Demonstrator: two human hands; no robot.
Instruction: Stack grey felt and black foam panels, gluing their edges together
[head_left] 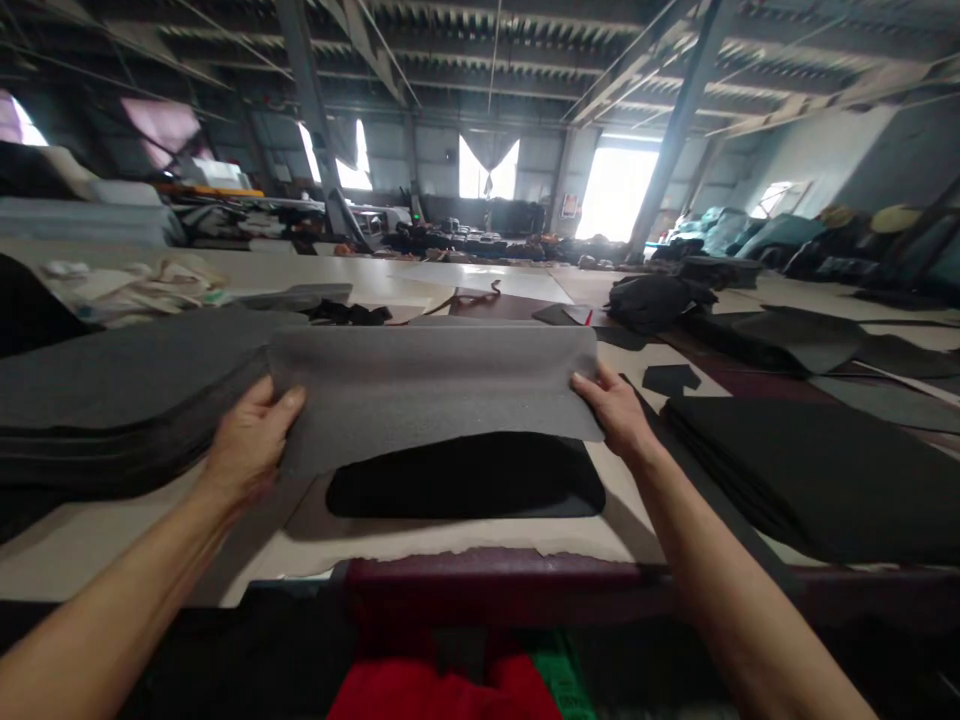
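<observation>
A grey sheet (442,385) is held up above the table, stretched between my two hands. My left hand (251,435) pinches its left edge, thumb on top. At the right edge, my right hand (611,405) grips the sheet between thumb and fingers. Below the sheet's lower edge, a black piece with rounded ends (465,485) lies flat on pale paper (450,540); the sheet hides part of its far side.
A thick stack of grey sheets (135,380) is at the left. Black folded material (817,470) lies at the right. Farther back are a dark bundle (656,300), light scraps (142,285) and a small dark offcut (670,379). Dark red material (495,585) covers the near edge.
</observation>
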